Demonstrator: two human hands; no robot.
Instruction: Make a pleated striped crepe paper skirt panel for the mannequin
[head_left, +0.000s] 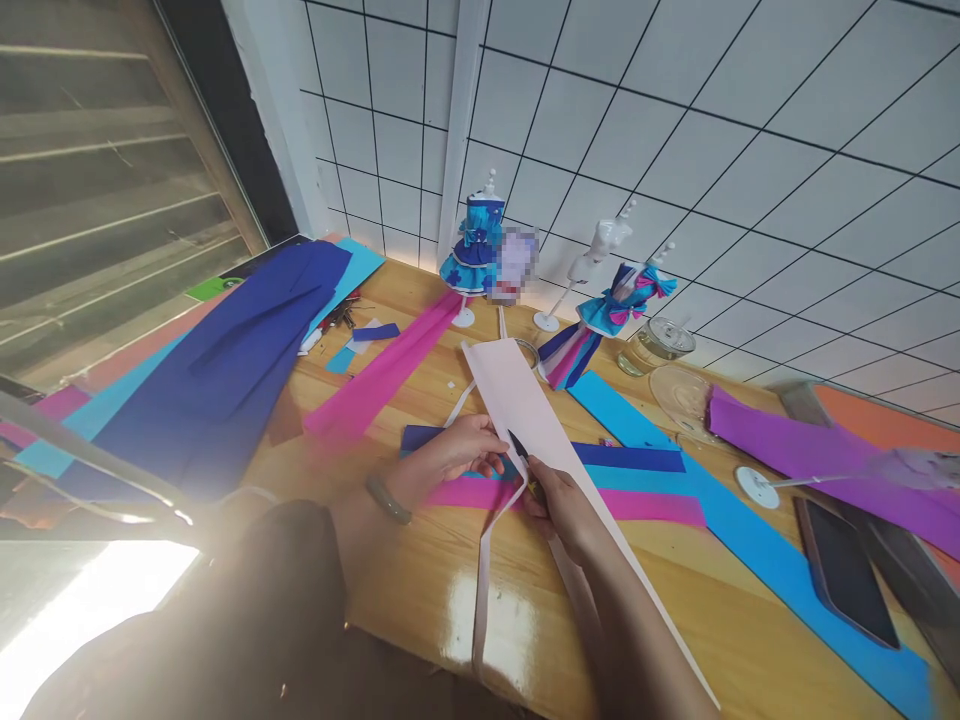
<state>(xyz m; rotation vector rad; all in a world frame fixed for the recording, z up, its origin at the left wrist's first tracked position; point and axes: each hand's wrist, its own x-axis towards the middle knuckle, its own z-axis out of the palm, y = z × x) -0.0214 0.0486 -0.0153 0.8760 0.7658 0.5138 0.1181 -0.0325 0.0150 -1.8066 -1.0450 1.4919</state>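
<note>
A long pale pink crepe paper sheet (540, 400) lies slanting across the table. My right hand (559, 505) is closed round a pair of dark scissors (519, 445), whose blades lie at the sheet's left edge. My left hand (474, 447), with a bangle at the wrist, is closed at that same edge, fingertips pinching the paper just left of the blades. A narrow pale pink strip (484, 590) trails from the scissors toward the table's front edge. Beneath the sheet lie dark blue (630, 457), light blue (637, 481) and pink strips (652, 506).
Several small dress forms, one in a blue paper dress (472, 245), stand along the tiled wall. A glass jar (656, 345) is behind on the right. A phone (844, 570) rests on a blue strip at right. Dark blue paper (225, 370) is piled at left.
</note>
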